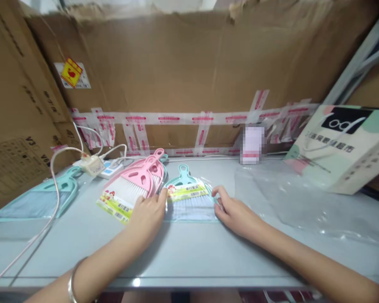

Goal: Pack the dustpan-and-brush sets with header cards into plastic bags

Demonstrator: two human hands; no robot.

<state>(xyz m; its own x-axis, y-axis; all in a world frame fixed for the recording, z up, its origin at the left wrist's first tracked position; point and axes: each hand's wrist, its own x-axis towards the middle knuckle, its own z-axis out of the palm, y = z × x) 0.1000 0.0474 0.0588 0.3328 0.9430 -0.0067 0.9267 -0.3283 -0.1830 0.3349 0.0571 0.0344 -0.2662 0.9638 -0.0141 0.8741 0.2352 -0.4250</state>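
Note:
A teal dustpan and brush set (189, 210) in a clear wrapper lies on the table between my hands. Across it runs a yellow-green printed label (188, 191). My left hand (149, 215) closes on its left edge, the fingertips partly hidden. At its right edge my right hand (232, 212) pinches the wrapper with curled fingers. Just left of it, partly behind my left hand, pink dustpan and brush sets (142, 176) overlap, with a similar label (113, 206) in front.
Another teal dustpan set (38, 198) lies at the far left, a white cable (54, 181) crossing near it. A power strip with a plug (93, 165) sits behind. Clear plastic (290, 210) spreads on the right, beside a paper bag (341, 147). A large cardboard box (177, 63) walls the back.

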